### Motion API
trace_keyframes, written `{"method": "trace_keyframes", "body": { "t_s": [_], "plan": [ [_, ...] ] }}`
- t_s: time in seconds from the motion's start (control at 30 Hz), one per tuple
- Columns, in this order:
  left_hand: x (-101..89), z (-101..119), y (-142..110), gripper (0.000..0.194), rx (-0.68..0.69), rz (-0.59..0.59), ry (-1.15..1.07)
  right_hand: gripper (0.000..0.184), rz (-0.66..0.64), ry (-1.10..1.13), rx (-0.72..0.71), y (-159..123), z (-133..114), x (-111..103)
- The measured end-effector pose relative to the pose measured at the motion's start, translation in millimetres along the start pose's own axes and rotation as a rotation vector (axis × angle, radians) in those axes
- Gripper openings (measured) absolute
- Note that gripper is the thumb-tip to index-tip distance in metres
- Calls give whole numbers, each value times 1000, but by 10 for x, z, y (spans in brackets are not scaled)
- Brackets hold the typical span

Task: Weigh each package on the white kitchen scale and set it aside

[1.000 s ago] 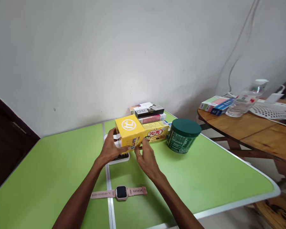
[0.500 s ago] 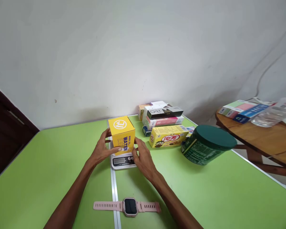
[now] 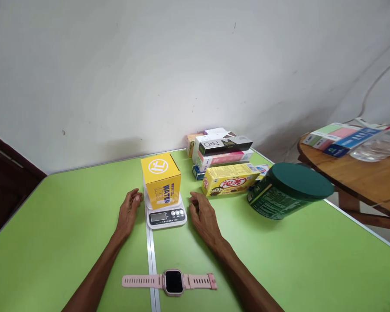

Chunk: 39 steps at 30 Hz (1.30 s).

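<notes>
A yellow carton [image 3: 162,182] marked "WATER" rests on a white kitchen scale [image 3: 168,219], whose display and buttons face me. My left hand [image 3: 128,212] lies on the table just left of the scale, its fingers loosely bent and holding nothing. To the right of the scale is my right hand [image 3: 204,216], likewise off the carton, with fingers curved and apart. Nearer to me, a pink smartwatch [image 3: 173,282] is stretched flat across the metal seam of the green table [image 3: 84,225].
Right of my right hand stands a green lidded tub [image 3: 286,190] beside a yellow snack box [image 3: 230,180]. Several stacked boxes [image 3: 225,145] sit near the wall. A wooden table [image 3: 360,182] at the right bears boxes and a plastic bottle [image 3: 377,147].
The yellow carton has come down onto the scale. Both hands have let go of it and drawn apart to either side. The view has turned rightward.
</notes>
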<state>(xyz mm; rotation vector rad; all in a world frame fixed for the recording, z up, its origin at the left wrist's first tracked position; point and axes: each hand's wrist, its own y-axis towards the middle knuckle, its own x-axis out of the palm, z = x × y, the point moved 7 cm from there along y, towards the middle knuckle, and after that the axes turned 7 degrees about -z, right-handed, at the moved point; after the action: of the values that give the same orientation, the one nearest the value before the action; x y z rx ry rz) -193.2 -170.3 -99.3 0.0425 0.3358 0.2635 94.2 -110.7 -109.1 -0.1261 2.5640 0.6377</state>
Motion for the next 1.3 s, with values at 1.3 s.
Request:
{"method": "trace_keyframes", "body": {
  "t_s": [1.3],
  "plan": [
    [-2235, -232, 175, 78, -63, 142, 21, 73, -508, 243, -213, 443, -1804, 2820]
  ]
}}
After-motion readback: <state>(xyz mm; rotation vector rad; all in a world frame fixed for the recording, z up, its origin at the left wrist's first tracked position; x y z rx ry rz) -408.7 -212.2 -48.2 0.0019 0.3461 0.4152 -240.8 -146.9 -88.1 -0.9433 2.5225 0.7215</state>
